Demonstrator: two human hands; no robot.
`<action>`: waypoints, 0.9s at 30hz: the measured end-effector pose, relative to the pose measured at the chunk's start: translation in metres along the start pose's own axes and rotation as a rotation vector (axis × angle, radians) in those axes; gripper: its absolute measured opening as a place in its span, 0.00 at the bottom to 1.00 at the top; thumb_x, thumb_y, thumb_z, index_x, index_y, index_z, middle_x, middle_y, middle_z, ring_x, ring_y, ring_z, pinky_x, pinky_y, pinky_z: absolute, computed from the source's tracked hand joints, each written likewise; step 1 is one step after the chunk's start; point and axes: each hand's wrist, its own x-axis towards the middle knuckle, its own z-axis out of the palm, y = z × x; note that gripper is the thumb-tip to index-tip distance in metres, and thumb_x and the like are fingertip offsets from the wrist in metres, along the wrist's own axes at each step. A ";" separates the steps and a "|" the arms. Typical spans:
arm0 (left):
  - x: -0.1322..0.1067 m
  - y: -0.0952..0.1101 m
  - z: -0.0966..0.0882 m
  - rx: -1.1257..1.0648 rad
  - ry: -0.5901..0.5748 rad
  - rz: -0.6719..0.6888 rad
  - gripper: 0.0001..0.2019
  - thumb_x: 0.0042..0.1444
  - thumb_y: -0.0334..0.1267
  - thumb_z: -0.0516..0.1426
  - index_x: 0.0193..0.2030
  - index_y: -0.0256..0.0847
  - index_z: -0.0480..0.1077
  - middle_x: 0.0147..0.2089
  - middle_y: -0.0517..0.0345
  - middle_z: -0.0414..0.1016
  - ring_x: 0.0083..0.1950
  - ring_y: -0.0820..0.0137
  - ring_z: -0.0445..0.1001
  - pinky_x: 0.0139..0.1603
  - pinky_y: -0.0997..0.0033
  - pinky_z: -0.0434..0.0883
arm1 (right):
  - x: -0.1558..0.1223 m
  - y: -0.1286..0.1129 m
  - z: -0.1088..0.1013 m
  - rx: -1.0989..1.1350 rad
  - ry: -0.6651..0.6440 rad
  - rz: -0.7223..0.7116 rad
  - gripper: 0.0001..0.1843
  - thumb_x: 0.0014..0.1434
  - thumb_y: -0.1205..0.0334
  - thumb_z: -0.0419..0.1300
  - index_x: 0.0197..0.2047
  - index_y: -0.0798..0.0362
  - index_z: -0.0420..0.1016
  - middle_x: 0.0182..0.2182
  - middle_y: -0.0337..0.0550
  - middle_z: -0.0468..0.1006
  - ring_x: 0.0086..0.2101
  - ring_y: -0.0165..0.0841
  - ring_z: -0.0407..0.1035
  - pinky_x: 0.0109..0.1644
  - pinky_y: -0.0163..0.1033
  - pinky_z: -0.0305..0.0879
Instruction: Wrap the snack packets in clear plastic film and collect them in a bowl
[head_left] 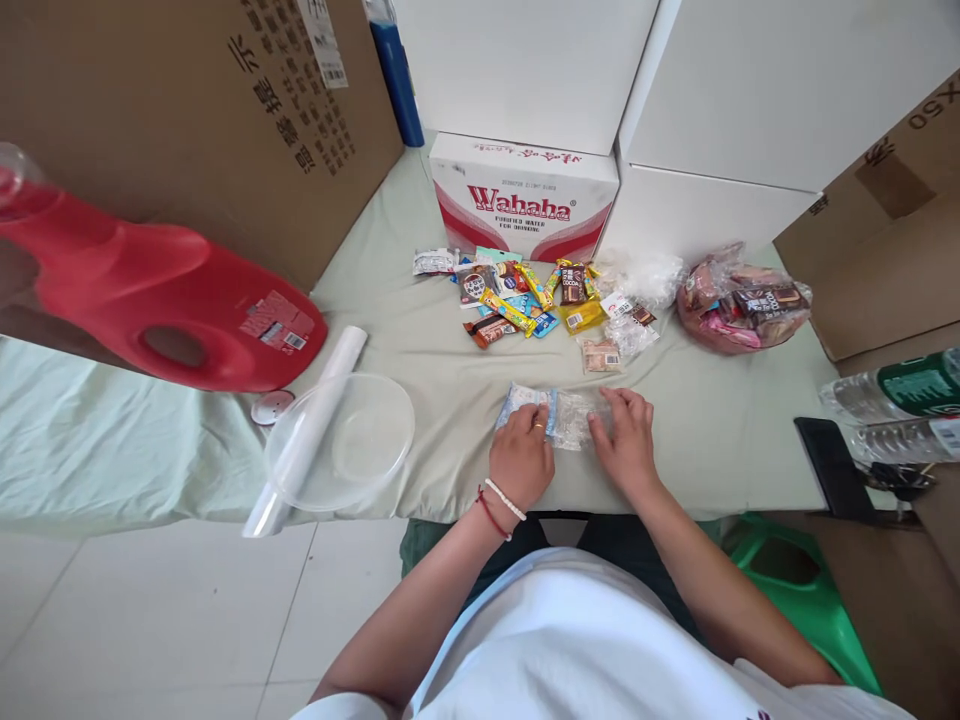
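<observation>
A small blue-and-white packet (514, 398) lies on the cloth in front of me, partly under clear plastic film (574, 420) that stretches to its right. My left hand (523, 455) rests on the packet with its fingers curled down and pressed onto it, hiding part of it. At the film's right edge is my right hand (628, 435), its thumb and fingers apart and touching the plastic. Just beyond the hands lie a small beige packet (601, 356) and a pile of wrapped snacks (506, 310).
Left of my hands, a clear round lid (397, 430) overlaps a roll of plastic film (330, 400), near a large red jug (202, 300). A Wahaha carton (525, 205) stands behind the snacks. To the right are a filled pink basket (739, 335), a black phone (832, 470) and plastic bottles (911, 385).
</observation>
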 end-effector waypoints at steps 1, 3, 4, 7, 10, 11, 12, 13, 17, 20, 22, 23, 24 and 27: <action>-0.002 0.001 0.000 0.074 -0.006 0.002 0.28 0.60 0.28 0.52 0.68 0.35 0.67 0.62 0.42 0.73 0.60 0.56 0.72 0.57 0.55 0.72 | 0.003 0.003 -0.002 -0.066 -0.011 0.036 0.20 0.63 0.56 0.62 0.56 0.53 0.77 0.57 0.58 0.72 0.56 0.52 0.65 0.60 0.60 0.66; -0.004 0.002 0.001 0.181 -0.004 0.014 0.28 0.61 0.29 0.53 0.69 0.37 0.65 0.64 0.42 0.73 0.59 0.56 0.73 0.54 0.55 0.71 | 0.010 0.002 -0.005 -0.078 -0.126 0.048 0.15 0.62 0.56 0.63 0.50 0.53 0.78 0.56 0.58 0.73 0.54 0.52 0.67 0.58 0.58 0.67; -0.005 0.002 0.002 0.216 0.004 0.023 0.28 0.61 0.29 0.53 0.70 0.38 0.65 0.65 0.43 0.73 0.58 0.57 0.74 0.53 0.56 0.71 | 0.015 -0.003 -0.006 -0.038 -0.185 0.041 0.12 0.63 0.58 0.61 0.47 0.52 0.78 0.52 0.55 0.75 0.51 0.49 0.69 0.56 0.54 0.69; -0.009 0.003 0.005 0.272 0.025 0.056 0.26 0.63 0.28 0.52 0.68 0.38 0.67 0.66 0.43 0.73 0.55 0.58 0.75 0.51 0.56 0.69 | 0.035 -0.034 -0.003 0.102 -0.296 -0.021 0.08 0.68 0.62 0.56 0.45 0.50 0.76 0.42 0.46 0.77 0.43 0.39 0.73 0.49 0.43 0.70; -0.020 0.005 0.007 0.253 0.000 0.094 0.17 0.61 0.28 0.53 0.54 0.35 0.75 0.57 0.40 0.78 0.50 0.57 0.77 0.48 0.55 0.69 | 0.059 -0.078 0.015 0.006 -0.422 -0.115 0.09 0.69 0.67 0.54 0.46 0.51 0.76 0.42 0.45 0.77 0.42 0.36 0.73 0.47 0.39 0.69; -0.026 0.005 0.007 0.231 -0.007 0.107 0.13 0.59 0.27 0.54 0.48 0.35 0.77 0.52 0.41 0.79 0.48 0.56 0.77 0.48 0.54 0.69 | 0.065 -0.092 0.024 -0.081 -0.480 -0.135 0.10 0.69 0.68 0.54 0.46 0.52 0.77 0.44 0.47 0.77 0.41 0.36 0.73 0.46 0.39 0.68; -0.032 0.004 0.007 0.205 0.001 0.120 0.10 0.58 0.27 0.55 0.43 0.35 0.76 0.47 0.42 0.80 0.47 0.56 0.77 0.49 0.54 0.70 | 0.069 -0.104 0.033 -0.170 -0.537 -0.166 0.10 0.69 0.69 0.54 0.47 0.53 0.77 0.45 0.49 0.77 0.41 0.37 0.72 0.46 0.39 0.68; -0.040 0.002 0.006 0.180 0.025 0.134 0.10 0.57 0.26 0.55 0.42 0.36 0.76 0.45 0.42 0.79 0.48 0.55 0.77 0.51 0.53 0.70 | 0.071 -0.113 0.041 -0.246 -0.565 -0.207 0.10 0.70 0.67 0.55 0.48 0.54 0.77 0.46 0.51 0.76 0.43 0.38 0.72 0.47 0.41 0.69; -0.068 -0.024 -0.003 0.105 0.280 0.247 0.17 0.58 0.24 0.53 0.53 0.37 0.73 0.54 0.42 0.79 0.61 0.53 0.74 0.61 0.49 0.68 | 0.061 -0.129 0.063 -0.372 -0.451 -0.316 0.22 0.68 0.45 0.61 0.53 0.56 0.76 0.51 0.56 0.72 0.51 0.47 0.66 0.51 0.48 0.70; -0.075 -0.048 -0.011 0.079 0.438 0.294 0.15 0.59 0.23 0.56 0.51 0.40 0.73 0.54 0.46 0.81 0.64 0.52 0.73 0.62 0.47 0.69 | 0.048 -0.127 0.066 -0.389 -0.397 -0.305 0.24 0.65 0.46 0.66 0.56 0.54 0.74 0.50 0.55 0.71 0.50 0.47 0.65 0.48 0.47 0.71; -0.073 -0.059 -0.014 0.070 0.498 0.284 0.13 0.58 0.23 0.58 0.47 0.41 0.74 0.52 0.47 0.82 0.64 0.51 0.74 0.61 0.46 0.70 | 0.040 -0.121 0.061 -0.393 -0.393 -0.312 0.15 0.68 0.56 0.62 0.55 0.53 0.75 0.48 0.53 0.72 0.49 0.45 0.66 0.48 0.46 0.70; -0.070 -0.063 -0.014 0.062 0.512 0.276 0.12 0.58 0.23 0.59 0.46 0.41 0.74 0.51 0.47 0.82 0.63 0.51 0.74 0.61 0.46 0.70 | 0.038 -0.116 0.056 -0.384 -0.385 -0.312 0.13 0.69 0.62 0.59 0.55 0.52 0.76 0.48 0.53 0.73 0.48 0.44 0.66 0.48 0.46 0.70; -0.066 -0.065 -0.014 0.051 0.517 0.269 0.11 0.58 0.23 0.59 0.45 0.41 0.74 0.51 0.47 0.82 0.63 0.51 0.74 0.61 0.46 0.70 | 0.036 -0.109 0.048 -0.361 -0.370 -0.312 0.14 0.68 0.68 0.57 0.54 0.51 0.77 0.48 0.53 0.74 0.48 0.44 0.66 0.49 0.46 0.69; -0.056 -0.070 -0.010 0.009 0.498 0.267 0.10 0.60 0.24 0.59 0.44 0.42 0.74 0.49 0.48 0.83 0.62 0.52 0.76 0.59 0.47 0.72 | 0.044 -0.071 0.002 -0.161 -0.233 -0.293 0.21 0.66 0.75 0.52 0.56 0.49 0.77 0.52 0.50 0.77 0.50 0.41 0.69 0.55 0.47 0.69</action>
